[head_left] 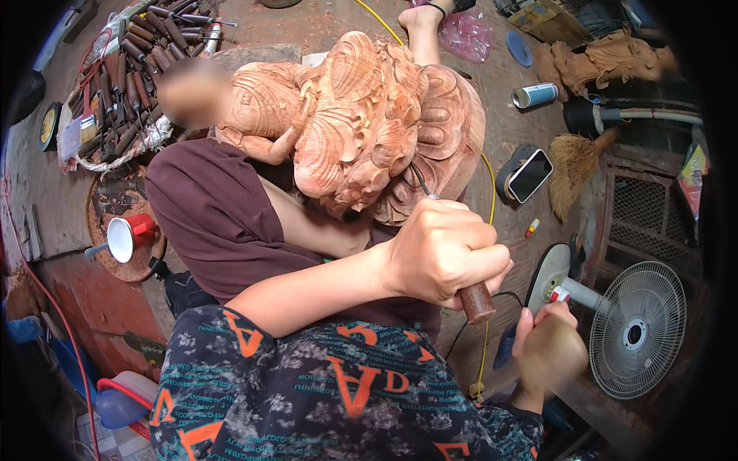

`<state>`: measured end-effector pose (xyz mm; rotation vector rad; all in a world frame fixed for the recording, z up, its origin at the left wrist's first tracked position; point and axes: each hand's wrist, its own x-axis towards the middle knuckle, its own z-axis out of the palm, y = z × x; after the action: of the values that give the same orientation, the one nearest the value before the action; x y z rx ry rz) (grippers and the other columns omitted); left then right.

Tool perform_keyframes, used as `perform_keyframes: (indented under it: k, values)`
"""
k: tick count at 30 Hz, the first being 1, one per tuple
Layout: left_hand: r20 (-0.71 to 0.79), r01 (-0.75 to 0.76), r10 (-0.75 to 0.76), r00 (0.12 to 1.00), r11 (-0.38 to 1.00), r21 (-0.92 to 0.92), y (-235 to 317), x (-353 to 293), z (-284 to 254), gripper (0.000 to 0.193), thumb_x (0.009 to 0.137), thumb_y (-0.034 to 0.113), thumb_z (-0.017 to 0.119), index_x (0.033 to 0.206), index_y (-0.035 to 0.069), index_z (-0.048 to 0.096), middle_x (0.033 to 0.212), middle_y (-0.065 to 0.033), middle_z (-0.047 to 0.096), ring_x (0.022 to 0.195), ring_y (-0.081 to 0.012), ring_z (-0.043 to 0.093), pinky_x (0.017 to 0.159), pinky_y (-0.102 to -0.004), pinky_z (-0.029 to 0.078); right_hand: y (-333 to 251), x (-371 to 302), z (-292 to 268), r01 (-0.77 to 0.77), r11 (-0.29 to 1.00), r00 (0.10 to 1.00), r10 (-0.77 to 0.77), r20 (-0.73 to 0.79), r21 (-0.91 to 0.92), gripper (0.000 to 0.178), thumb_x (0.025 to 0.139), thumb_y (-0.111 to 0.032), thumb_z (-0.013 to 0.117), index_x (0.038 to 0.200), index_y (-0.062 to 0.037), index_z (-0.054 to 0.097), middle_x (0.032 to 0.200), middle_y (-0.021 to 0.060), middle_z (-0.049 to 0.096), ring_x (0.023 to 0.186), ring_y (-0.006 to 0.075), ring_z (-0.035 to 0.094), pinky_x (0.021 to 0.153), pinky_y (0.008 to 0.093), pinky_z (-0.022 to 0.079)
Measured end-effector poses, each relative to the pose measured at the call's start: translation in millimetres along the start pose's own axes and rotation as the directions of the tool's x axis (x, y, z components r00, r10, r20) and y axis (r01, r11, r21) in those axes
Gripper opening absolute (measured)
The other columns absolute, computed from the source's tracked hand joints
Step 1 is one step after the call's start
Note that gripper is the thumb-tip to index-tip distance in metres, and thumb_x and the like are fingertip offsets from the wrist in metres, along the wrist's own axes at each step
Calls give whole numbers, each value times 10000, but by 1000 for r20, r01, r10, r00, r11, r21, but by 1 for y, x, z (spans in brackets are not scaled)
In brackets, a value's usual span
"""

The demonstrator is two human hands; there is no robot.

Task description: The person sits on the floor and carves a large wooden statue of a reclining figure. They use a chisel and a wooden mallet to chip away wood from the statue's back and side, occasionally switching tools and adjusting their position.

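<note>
Beside your folded leg (319, 223), the carved wooden figure (361, 131) lies on its side, its head toward your left and its petalled base (446, 127) toward your right. Your left hand (450, 253) is wrapped in a full fist around the brown handle of a chisel (477, 304); the butt stands clear of the fist, and the dark shaft reaches away from you to where the swirling folds meet the petals. The cutting edge is too small to make out, so feel that it is seated before you load it. Your right hand (544, 349) is blurred, well apart from the wood; whether it holds anything cannot be told.

Hold the tool firmly but let the wrist give, and take shallow bites along the grain; the thin petal rims would probably chip under a heavy push. With the butt exposed, any tap should land square, in line with the shaft. That line points away from your lap, which is the safer way; swinging it round toward your shin would call for care. Check that the figure does not rock under pressure. Mind the fan (637, 333) near your right hand, and the yellow cord (492, 200) just beside the base.
</note>
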<state>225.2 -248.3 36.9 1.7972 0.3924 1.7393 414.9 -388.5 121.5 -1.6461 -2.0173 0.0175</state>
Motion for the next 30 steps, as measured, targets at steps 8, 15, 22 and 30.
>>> perform_keyframes:
  k: [8,15,22,30]
  values:
    - [249,-53,0,968,978,203,41,-34,2,160,737,203,608,664,110,501,506,29,354,431,-122,440,407,-290,328,15,-30,0,-131,991,968,137,210,-41,346,715,-31,719,960,-47,475,715,52,435,592,179,425,567,312,364]
    - [565,-120,129,815,991,-54,45,-20,17,293,778,270,555,1046,170,494,754,-28,436,630,-162,497,501,-281,388,15,-64,15,-460,837,886,453,96,296,401,738,4,699,1023,-49,422,808,43,444,625,125,417,593,253,378]
    - [535,-306,401,744,916,-261,11,-25,6,347,706,374,608,913,109,523,639,14,379,498,-118,475,382,-258,363,3,-66,14,-373,890,928,352,126,263,446,715,79,639,1051,-63,381,864,53,421,700,136,441,654,267,383]
    - [497,-368,504,706,861,-350,0,-32,-5,295,711,353,618,789,83,528,615,36,359,484,-99,447,392,-248,357,2,-46,24,111,984,994,-112,-4,139,349,687,18,720,938,-71,494,593,36,468,454,189,488,432,299,375]
